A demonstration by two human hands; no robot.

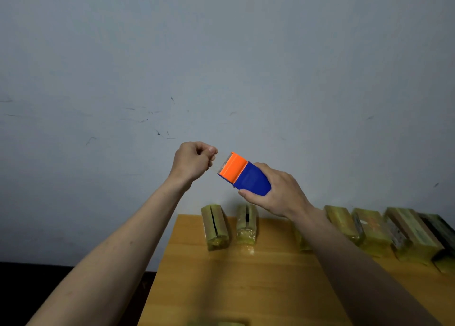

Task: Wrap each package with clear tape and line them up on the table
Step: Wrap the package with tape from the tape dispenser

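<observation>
My right hand point(278, 193) grips a blue tape dispenser with an orange cutter head point(243, 174), raised above the wooden table point(246, 276). My left hand point(194, 159) pinches the free end of the clear tape point(220, 162) just left of the cutter's teeth. Below, several tape-wrapped yellowish packages stand in a row along the table's far edge: two at the left point(215, 227) point(247, 223), more at the right point(369, 229), partly hidden by my right forearm.
A pale wall rises straight behind the table. The table's left edge drops off to a dark floor point(73, 271). Another package point(219, 323) barely shows at the bottom edge of the view.
</observation>
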